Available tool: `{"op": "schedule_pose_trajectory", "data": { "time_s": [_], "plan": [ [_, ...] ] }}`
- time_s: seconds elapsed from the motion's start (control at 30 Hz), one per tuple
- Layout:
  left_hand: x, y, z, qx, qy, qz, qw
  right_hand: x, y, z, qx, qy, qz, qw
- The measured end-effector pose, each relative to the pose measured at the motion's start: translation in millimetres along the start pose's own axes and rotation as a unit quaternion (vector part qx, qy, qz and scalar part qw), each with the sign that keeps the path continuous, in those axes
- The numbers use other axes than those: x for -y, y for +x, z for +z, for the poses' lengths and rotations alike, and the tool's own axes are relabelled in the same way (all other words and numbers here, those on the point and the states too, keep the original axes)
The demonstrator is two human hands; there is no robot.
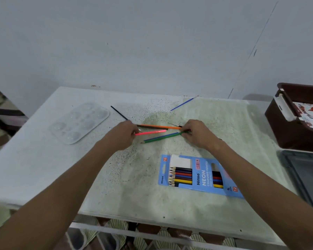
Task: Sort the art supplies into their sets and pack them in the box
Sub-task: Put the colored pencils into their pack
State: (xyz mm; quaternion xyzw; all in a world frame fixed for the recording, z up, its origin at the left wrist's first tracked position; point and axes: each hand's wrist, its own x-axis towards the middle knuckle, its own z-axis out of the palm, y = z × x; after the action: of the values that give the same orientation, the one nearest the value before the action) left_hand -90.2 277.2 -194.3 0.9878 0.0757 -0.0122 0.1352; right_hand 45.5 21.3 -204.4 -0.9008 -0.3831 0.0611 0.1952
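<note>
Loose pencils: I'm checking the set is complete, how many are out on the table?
5: pink in left hand; orange and brown between the hands; blue and green at right hand. Hands may hide more.

This looks like a room in a home, used for hobby painting and drawing. A pale tabletop point(197, 204) speckled with dried paint stands against a plain grey wall point(152, 42), carrying a clear paint palette point(79, 122), loose coloured pencils point(161, 137) and a blue pencil pack point(200, 175) marked 12. A brown plastic storage box point(285, 130) sits at the right, and patterned floor tiles point(152, 239) show below the tabletop's near edge.
</note>
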Motion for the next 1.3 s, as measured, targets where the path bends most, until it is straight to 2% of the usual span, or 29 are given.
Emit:
{"op": "schedule_pose_trajectory", "data": {
  "time_s": [0.13, 0.37, 0.67, 0.83, 0.93, 1.1, 1.3],
  "plan": [
    [2, 14, -7, -0.047, -0.026, 0.008, 0.999, -2, 1, -2, 0.015, 0.003, -0.016, 1.000],
    [-3, 28, -8, 0.008, 0.015, 0.019, 1.000, -12, 2, -9, 0.018, 0.022, -0.021, 0.999],
    [5, 23, -6, -0.030, -0.013, 0.058, 0.998, -20, 5, -16, -0.017, 0.042, -0.027, 0.999],
    [21, 21, -23, -0.119, -0.042, -0.024, 0.992, -16, 12, -16, -0.047, 0.050, -0.013, 0.998],
    [28, 18, -31, -0.146, -0.052, -0.070, 0.985, -11, 19, -12, -0.049, 0.049, 0.009, 0.998],
    [29, 9, -27, -0.095, -0.073, -0.107, 0.987, 1, 28, 0, 0.001, 0.002, 0.013, 1.000],
    [28, -2, -14, -0.052, -0.086, -0.111, 0.989, 10, 30, 6, 0.012, -0.036, -0.002, 0.999]
  ]
}}
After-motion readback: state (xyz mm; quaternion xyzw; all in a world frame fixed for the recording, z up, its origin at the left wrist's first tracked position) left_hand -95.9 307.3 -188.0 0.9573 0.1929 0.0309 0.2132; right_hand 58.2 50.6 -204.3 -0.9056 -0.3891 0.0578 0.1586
